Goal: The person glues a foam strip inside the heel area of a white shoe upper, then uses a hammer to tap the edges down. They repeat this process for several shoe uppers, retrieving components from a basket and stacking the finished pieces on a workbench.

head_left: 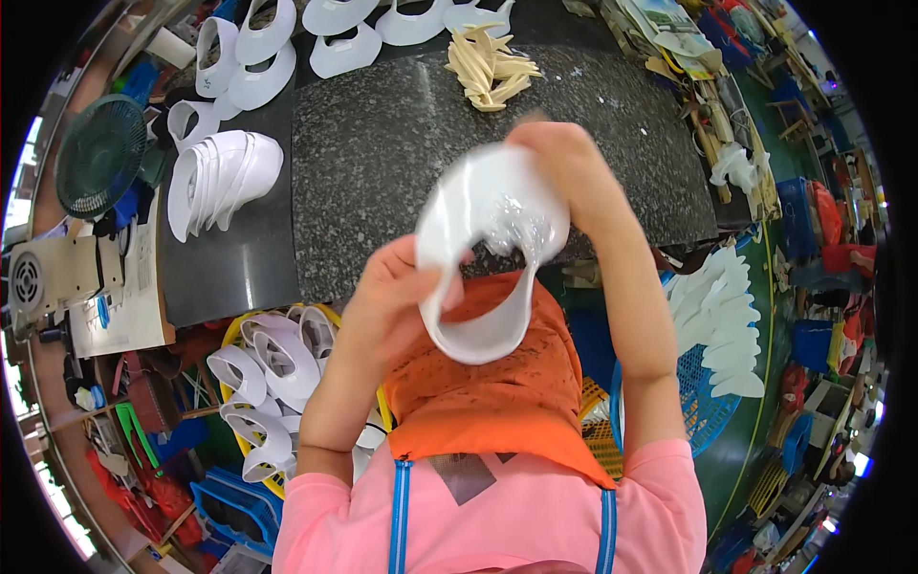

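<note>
A: White shell (478, 196): where held?
B: Above the orange apron (478, 402), at the counter's (373, 153) near edge. Left rim clamped by the left hand (394, 292); far right rim met by the right hand (566, 170), whose blurred grip cannot be told. Supported two-sidedly, presumably for steadiness.
A: Nested shells (228, 177)?
B: Stacked at left, presumably to save room.
</note>
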Available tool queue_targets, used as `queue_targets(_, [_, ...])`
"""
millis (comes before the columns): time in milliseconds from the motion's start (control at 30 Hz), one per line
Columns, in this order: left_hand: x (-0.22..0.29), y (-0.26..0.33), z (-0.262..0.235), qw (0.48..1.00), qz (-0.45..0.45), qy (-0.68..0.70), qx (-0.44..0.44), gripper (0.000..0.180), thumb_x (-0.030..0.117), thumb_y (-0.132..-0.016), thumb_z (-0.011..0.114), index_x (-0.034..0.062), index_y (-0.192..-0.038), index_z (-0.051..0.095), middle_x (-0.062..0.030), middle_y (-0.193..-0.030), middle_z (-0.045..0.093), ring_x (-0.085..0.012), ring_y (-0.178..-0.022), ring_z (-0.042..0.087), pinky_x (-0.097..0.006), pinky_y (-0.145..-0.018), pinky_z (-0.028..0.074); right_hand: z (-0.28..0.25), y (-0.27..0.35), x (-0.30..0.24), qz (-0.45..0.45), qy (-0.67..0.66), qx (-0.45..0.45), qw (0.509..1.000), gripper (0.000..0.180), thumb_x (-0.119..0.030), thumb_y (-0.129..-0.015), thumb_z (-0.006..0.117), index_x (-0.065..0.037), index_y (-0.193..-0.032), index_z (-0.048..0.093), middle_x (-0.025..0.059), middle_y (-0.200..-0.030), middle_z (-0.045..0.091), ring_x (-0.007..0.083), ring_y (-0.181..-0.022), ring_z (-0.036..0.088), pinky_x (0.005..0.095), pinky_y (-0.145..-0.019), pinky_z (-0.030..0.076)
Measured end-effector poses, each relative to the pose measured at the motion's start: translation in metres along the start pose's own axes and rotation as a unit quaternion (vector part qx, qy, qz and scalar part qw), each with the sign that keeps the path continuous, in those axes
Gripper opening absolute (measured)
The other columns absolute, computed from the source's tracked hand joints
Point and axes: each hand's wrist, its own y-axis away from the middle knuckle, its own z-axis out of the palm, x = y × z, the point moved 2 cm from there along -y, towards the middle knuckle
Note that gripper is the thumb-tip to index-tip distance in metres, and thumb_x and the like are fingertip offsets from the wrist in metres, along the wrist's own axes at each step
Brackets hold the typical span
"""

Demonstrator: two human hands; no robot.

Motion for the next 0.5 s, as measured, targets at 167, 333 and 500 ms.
queue_targets(167, [0.001, -0.014, -0.017, 0.992, 0.054, -0.033, 0.112, 0.036, 0.015, -0.093, 0.059, 0.0, -0.124, 0.051, -0.0071, -0.085, 0.059, -0.0171, -0.076, 0.056, -0.029, -0.072, 0.046, 0.006, 0.036, 0.049, 0.044, -0.307, -0.016, 0.951, 0.034, -0.02, -0.093, 0.061, 0.006, -0.115, 0.058, 0.0078, -0.101, 0.067, 0.0129, -0.087, 0.064, 0.0265, -0.076, 0.051])
queue_targets(333, [0.008, 0.001, 0.03, 0.596, 0.279, -0.738, 0.151, 0.049, 0.02, -0.075, 0.076, 0.0045, -0.117, 0.057, -0.0131, -0.103, 0.058, -0.0303, -0.104, 0.052, -0.043, -0.092, 0.04, 0.036, 0.04, 0.038, 0.009, -0.296, 0.149, 0.944, 0.03, -0.023, -0.093, 0.063, 0.005, -0.106, 0.063, 0.0057, -0.094, 0.067, 0.0088, -0.081, 0.062, 0.0244, -0.071, 0.049])
queue_targets(500, [-0.013, -0.009, 0.03, 0.694, 0.193, -0.69, 0.07, 0.013, 0.015, -0.08, 0.073, 0.0054, -0.082, 0.065, -0.0003, -0.068, 0.056, -0.0148, -0.068, 0.054, -0.033, -0.08, 0.041, 0.036, 0.038, 0.03, -0.018, -0.293, 0.167, 0.941, 0.032, -0.028, -0.097, 0.057, 0.003, -0.1, 0.064, 0.0047, -0.085, 0.066, 0.0066, -0.071, 0.059, 0.0222, -0.061, 0.047])
